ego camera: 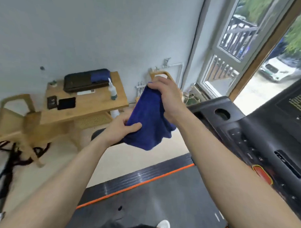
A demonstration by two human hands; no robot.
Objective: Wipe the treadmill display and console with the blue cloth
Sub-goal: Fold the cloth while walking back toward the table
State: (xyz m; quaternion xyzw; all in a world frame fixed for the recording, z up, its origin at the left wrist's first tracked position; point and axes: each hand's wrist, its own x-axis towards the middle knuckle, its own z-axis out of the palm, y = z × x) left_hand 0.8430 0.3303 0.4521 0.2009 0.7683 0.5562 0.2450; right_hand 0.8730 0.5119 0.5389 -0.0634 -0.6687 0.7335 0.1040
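Both hands hold the blue cloth (148, 117) in the air at the centre of the view, to the left of the treadmill. My right hand (165, 97) grips its top edge from above. My left hand (122, 128) pinches its lower left side between thumb and fingers. The cloth hangs bunched between them. The black treadmill console (248, 134) runs along the right side, with a round cup holder, rows of buttons and a red stop button (262, 174). Part of the dark display (297, 102) shows at the far right edge.
A wooden side table (88, 103) at the left holds a black case, a spray bottle (112, 91) and small dark devices. A wooden chair (14, 117) and black straps (10, 160) lie on the floor at left. The treadmill belt (160, 199) with orange trim is below.
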